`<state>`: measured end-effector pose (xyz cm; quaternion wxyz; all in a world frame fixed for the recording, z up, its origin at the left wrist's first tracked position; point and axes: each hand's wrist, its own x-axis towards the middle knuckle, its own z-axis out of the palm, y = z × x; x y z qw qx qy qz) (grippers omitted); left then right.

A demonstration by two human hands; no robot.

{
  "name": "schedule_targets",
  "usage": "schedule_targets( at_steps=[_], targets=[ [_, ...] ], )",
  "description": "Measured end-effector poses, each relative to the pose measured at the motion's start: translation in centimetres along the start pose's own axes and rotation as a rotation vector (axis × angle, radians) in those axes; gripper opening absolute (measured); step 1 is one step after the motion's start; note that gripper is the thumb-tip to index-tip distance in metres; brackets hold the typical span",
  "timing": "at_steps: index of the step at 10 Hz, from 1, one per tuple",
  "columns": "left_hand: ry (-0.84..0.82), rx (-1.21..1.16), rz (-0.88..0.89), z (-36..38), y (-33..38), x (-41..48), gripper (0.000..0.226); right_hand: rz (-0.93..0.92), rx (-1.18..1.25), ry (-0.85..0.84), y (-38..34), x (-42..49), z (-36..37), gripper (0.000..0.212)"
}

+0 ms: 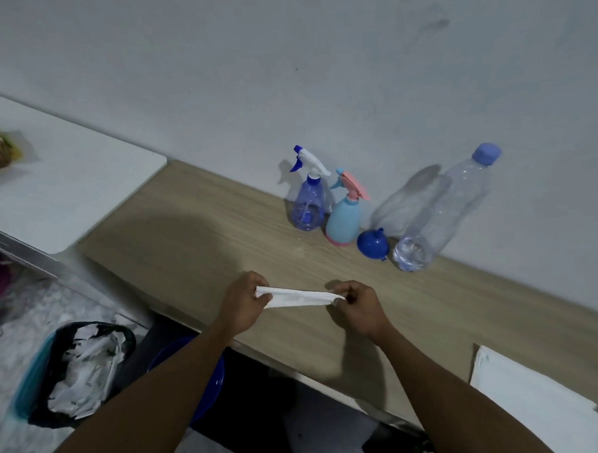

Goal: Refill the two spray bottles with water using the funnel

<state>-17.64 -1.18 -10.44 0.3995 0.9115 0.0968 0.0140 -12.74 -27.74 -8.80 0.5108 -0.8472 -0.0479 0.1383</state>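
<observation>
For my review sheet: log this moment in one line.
both hands stretch tissue | spray bottles capped | funnel untouched

This looks like a plain room in a home, a utility or work corner. A wood-grain desk [202, 230] stands against a bare pale painted wall [284, 73]. At 8 o'clock a bin [81, 369] lined with a black bag holds torn paper on a speckled floor [18, 341]. At 10 o'clock sits a white board [83, 187].
</observation>
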Motion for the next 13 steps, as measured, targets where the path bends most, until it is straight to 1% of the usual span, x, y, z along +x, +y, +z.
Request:
schedule_targets(
  at_steps=[1, 2, 3, 4, 5, 6, 7, 9, 10, 11, 12, 13],
  targets=[
    [0.028, -0.097, -0.095, 1.1, 3.3, -2.1, 0.020, 0.147, 0.254, 0.082, 0.8, -3.2, -3.2, 0.020],
    [0.066, -0.358, -0.234, 3.2, 7.2, -5.3, 0.029, 0.178, 0.329, 0.151, 1.9, -6.9, -6.9, 0.015],
    [0.036, -0.512, -0.277, 5.9, 10.8, -8.7, 0.027, 0.179, 0.394, 0.202, 3.3, -11.2, -10.3, 0.012],
    [-0.019, -0.601, -0.333, 9.2, 13.5, -12.5, 0.014, 0.178, 0.419, 0.226, 5.7, -16.2, -13.2, 0.013],
    [-0.134, -0.615, -0.383, 12.8, 14.8, -16.7, 0.003, 0.223, 0.393, 0.215, 9.3, -21.9, -15.2, 0.020],
    [-0.261, -0.625, -0.451, 16.7, 14.9, -20.7, 0.006, 0.321, 0.372, 0.181, 13.6, -27.4, -16.3, 0.021],
    [-0.364, -0.515, -0.535, 20.6, 14.8, -24.0, 0.003, 0.427, 0.344, 0.195, 18.0, -31.9, -17.2, 0.021],
    [-0.472, -0.397, -0.657, 29.2, 16.2, -28.3, 0.010, 0.653, 0.280, 0.329, 24.6, -37.5, -17.5, 0.013],
    [-0.600, -0.336, -0.677, 32.0, 18.0, -29.2, 0.026, 0.686, 0.246, 0.367, 25.7, -38.5, -17.4, 0.019],
    [-0.733, -0.266, -0.624, 33.8, 19.4, -29.1, 0.045, 0.709, 0.289, 0.325, 26.8, -38.7, -17.6, 0.032],
    [-0.819, -0.181, -0.592, 34.6, 19.5, -28.9, 0.056, 0.685, 0.238, 0.255, 27.9, -39.0, -17.9, 0.045],
    [-0.772, -0.170, -0.543, 34.7, 18.7, -28.6, 0.059, 0.667, 0.247, 0.293, 28.2, -38.9, -17.9, 0.045]
  ],
)
